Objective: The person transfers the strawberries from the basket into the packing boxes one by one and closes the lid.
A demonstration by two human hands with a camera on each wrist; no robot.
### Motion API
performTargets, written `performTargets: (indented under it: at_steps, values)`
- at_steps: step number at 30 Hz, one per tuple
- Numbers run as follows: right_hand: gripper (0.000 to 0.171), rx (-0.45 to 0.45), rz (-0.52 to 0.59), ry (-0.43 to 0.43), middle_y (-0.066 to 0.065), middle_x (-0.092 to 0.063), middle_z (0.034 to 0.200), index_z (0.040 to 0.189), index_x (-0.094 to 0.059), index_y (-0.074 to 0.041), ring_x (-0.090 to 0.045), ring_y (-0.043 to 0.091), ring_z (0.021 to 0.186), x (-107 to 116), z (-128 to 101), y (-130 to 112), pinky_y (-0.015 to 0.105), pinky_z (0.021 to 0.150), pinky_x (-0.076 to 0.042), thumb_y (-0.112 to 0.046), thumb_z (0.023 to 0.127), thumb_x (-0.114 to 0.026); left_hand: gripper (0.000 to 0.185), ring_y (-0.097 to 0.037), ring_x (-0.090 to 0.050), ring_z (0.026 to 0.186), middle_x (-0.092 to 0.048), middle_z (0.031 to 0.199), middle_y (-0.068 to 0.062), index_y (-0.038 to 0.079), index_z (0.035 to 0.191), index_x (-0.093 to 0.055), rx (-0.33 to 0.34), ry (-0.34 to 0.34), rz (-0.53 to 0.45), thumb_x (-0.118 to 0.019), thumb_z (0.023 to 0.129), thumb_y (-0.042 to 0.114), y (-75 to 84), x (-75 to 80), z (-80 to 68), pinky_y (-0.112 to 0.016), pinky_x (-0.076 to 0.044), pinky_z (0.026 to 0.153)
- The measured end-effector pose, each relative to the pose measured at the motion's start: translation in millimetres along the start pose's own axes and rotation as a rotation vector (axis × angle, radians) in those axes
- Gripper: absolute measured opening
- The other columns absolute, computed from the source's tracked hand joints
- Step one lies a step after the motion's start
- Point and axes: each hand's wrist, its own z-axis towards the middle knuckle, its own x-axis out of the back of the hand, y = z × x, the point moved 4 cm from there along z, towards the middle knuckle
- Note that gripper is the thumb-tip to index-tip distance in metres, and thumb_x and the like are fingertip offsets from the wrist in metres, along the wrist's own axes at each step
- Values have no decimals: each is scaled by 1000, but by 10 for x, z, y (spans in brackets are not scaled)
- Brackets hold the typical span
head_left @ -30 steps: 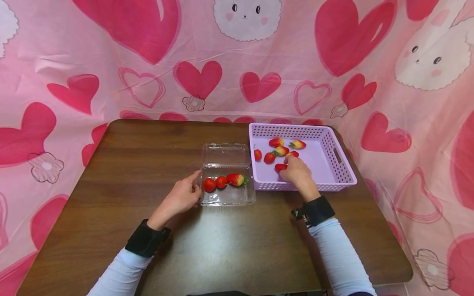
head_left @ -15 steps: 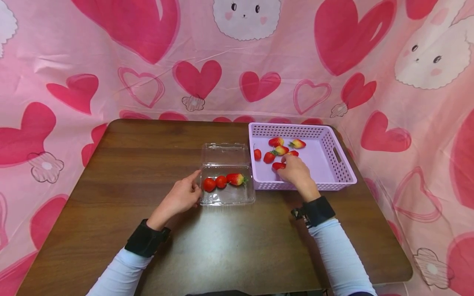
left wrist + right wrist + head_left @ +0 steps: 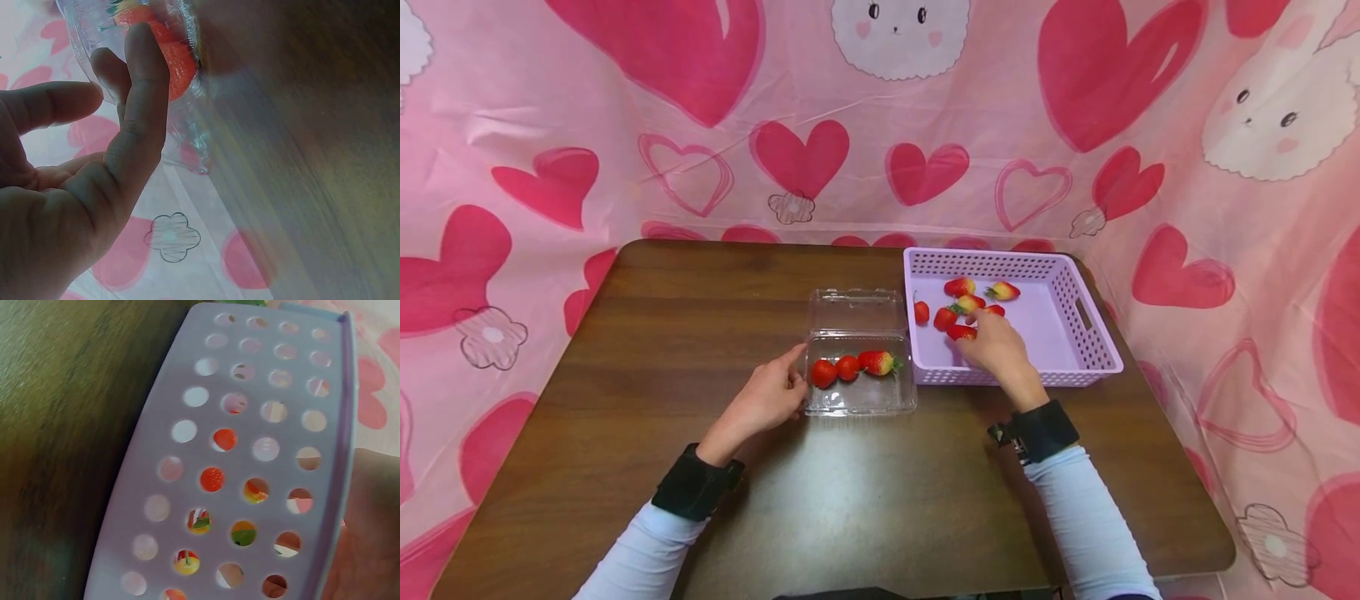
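A clear plastic clamshell box (image 3: 859,398) lies open at mid table with three strawberries (image 3: 848,367) in a row inside. My left hand (image 3: 792,373) rests against its left wall with fairly straight fingers; the left wrist view shows the fingers (image 3: 140,106) touching the clear box (image 3: 87,31) beside a strawberry (image 3: 180,72). My right hand (image 3: 976,340) is inside the lilac basket (image 3: 1093,342) and pinches a red strawberry (image 3: 960,332) at its near left. Several more strawberries (image 3: 959,287) lie further back. The right wrist view shows the basket wall (image 3: 187,394) close up.
The brown wooden table (image 3: 700,317) has rounded corners, with its front edge near my sleeves. A pink cloth with hearts and bunnies (image 3: 805,158) hangs behind and on both sides. The box's lid (image 3: 857,310) lies flat behind its tray, next to the basket.
My right hand has shifted slightly left and back inside the basket, and the red strawberry at its fingertips moved with it. The left hand and the box stayed put.
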Motion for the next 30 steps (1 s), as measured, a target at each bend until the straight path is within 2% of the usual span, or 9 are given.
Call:
performTargets:
  at_steps: [5, 11, 21, 25, 30]
  values:
    - [50, 39, 4, 37, 21, -68, 114, 129, -62, 0, -61, 39, 103, 44, -34, -65, 58, 93, -50, -31, 92, -76, 71, -24, -60, 61, -60, 82, -10, 2, 165, -28, 3, -1, -4, -60, 102, 4, -6, -1, 5, -33, -51, 58]
    - [42, 64, 21, 53, 17, -69, 105, 124, -64, -3, -60, 36, 95, 81, -67, -139, 54, 85, -50, -28, 92, -75, 71, -24, -60, 61, -60, 82, -10, 2, 165, -29, 1, 2, -1, -60, 101, 4, -8, -3, 6, -34, -51, 59]
    - [40, 100, 53, 74, 13, -67, 90, 124, -64, -4, -60, 33, 89, 96, -147, -227, 52, 81, -50, -25, 92, -77, 71, -24, -60, 62, -59, 82, -11, 3, 165, -29, 5, 2, -8, -60, 101, 4, -7, -8, 6, -33, -51, 58]
    - [40, 116, 68, 95, 13, -68, 92, 124, -64, -5, -61, 33, 89, 98, -183, -258, 54, 83, -49, -25, 92, -77, 71, -24, -60, 61, -60, 82, -10, 3, 165, -29, 2, 5, -1, -60, 101, 4, -8, -7, 7, -33, -50, 58]
    - [41, 145, 83, 117, 16, -71, 102, 124, -64, -5, -62, 34, 93, 111, -219, -311, 58, 88, -47, -25, 92, -78, 71, -23, -60, 61, -59, 82, -10, 2, 165, -28, 2, 1, -2, -59, 101, 3, -15, -8, 0, -33, -50, 57]
